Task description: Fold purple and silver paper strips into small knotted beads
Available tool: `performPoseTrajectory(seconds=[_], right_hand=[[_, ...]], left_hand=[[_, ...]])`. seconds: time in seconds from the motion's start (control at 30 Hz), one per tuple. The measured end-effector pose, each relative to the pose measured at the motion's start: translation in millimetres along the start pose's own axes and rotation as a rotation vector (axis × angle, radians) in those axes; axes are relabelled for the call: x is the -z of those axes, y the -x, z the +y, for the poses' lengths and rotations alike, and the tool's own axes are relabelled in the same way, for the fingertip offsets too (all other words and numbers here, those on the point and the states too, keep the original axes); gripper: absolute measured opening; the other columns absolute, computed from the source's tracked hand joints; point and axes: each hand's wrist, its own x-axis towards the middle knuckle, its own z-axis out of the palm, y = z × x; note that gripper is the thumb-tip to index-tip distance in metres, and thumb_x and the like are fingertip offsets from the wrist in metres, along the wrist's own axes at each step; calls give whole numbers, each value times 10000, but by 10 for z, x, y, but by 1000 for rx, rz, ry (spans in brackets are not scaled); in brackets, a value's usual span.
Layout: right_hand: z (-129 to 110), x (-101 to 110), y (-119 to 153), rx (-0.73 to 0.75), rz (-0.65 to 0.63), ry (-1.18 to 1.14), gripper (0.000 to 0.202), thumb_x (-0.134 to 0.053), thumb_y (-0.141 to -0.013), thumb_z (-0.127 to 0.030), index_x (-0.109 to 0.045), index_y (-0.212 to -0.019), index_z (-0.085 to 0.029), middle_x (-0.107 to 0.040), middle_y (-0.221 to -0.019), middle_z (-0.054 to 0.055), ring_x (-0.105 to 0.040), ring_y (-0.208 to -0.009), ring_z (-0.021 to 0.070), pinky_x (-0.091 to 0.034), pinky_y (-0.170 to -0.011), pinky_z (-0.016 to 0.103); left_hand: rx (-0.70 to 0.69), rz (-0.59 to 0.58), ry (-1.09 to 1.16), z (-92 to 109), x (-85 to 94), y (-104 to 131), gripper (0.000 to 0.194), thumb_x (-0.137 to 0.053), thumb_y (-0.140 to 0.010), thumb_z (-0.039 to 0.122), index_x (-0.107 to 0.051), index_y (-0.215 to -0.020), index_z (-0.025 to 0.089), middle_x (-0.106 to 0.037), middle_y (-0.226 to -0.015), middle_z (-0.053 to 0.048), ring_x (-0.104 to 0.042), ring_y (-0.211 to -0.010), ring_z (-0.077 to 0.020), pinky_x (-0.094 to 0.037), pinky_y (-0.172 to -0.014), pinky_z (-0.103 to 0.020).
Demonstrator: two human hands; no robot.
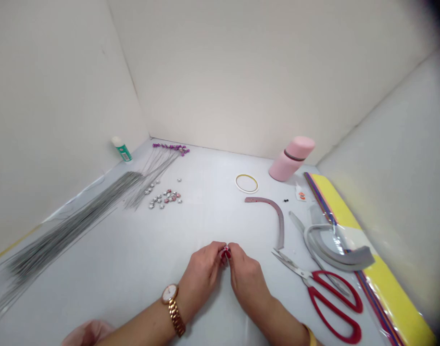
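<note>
Head cam: L hand (202, 265) & R hand (249, 278) meet, fingertips pinching 1 tiny, mostly hidden pale piece (226, 248). Red-handled metal scissors (306, 275) lie near R hand.

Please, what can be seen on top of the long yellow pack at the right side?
The end of a curled grey strip overlaps the pack. The part of the pack behind that strip is covered and cannot be seen.

"What sort of place are you seeing?"
"From my remote seat, I'd say a craft workspace: red-handled metal scissors (305, 275) and bundled thin grey wires (79, 221) on a white, walled-in tabletop (208, 211)."
</note>
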Motion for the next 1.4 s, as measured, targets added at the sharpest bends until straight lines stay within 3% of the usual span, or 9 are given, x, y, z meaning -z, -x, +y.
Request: performPoseTrajectory(seconds=[0.27, 0.37, 0.5, 0.67, 0.83, 1.13, 1.23, 1.4], right_hand=[[-49, 28, -21, -63, -21, -63, 201, -280, -853, -124, -451, -766, -184, -547, -618, 19, -511, -498, 147, -378, -482, 238], [-68, 96, -55, -180, -68, -319, 211, -271, -905, -210, -452, -799, -190, -533, -614, -12, -509, -515, 117, -388, -493, 206], [-75, 152, -96, -403, -147, -818, 306, -302, -907, -342, -415, -668, -189, -394, -491, -72, -371, -392, 72, -321, -411, 180], [-61, 111, -93, -502, -117, -1043, 306, -339, -892, -388, -407, -671, -188, -381, -489, -81, -344, -387, 64, -288, -395, 172], [-71, 83, -71, -455, -146, -1019, 313, -330, -895, -390, -425, -681, -182, -412, -535, -61, -392, -409, 71, -329, -412, 186], [-36, 89, -34, -294, -162, -570, 219, -271, -914, -329, -439, -865, -198, -458, -532, -48, -464, -466, 122, -383, -497, 231], [-33, 99, -26, -273, -186, -539, 229, -253, -919, -320, -438, -857, -201, -436, -527, -53, -450, -456, 119, -369, -484, 226], [-77, 103, -17, -237, -226, -635, 240, -244, -922, -313, -426, -813, -200, -446, -565, -47, -433, -448, 102, -357, -462, 213]], left_hand=[[47, 12, 106, 14, -4, -32, 192, -320, -896, 197, -510, -906, 175, -604, -746, -22, -558, -659, -135, -442, -628, -237], [26, -12, 105, 6, 29, -61, 205, -325, -898, 200, -523, -947, 180, -623, -789, -21, -572, -693, -130, -448, -657, -232], [-43, -27, 48, -24, 45, -76, 218, -355, -890, 190, -558, -969, 203, -639, -832, -10, -584, -761, -128, -448, -733, -238], [-75, 74, -32, -66, 24, -51, 265, -468, -839, 194, -494, -1103, 186, -631, -894, -45, -580, -803, -153, -463, -749, -276], [-150, 82, -98, -56, 39, -53, 173, -433, -859, 192, -572, -962, 179, -629, -818, -53, -567, -754, -159, -459, -703, -281], [-149, 9, -121, -51, 48, -62, 273, -315, -898, 212, -568, -990, 166, -631, -799, -67, -563, -741, -168, -445, -716, -300], [-75, 14, -17, -23, 69, -60, 257, -316, -898, 230, -564, -932, 175, -620, -803, -49, -557, -738, -155, -433, -705, -275], [115, -19, 146, 32, 85, -81, 301, -302, -899, 320, -451, -671, 193, -543, -580, 25, -510, -541, -124, -387, -537, -222]])
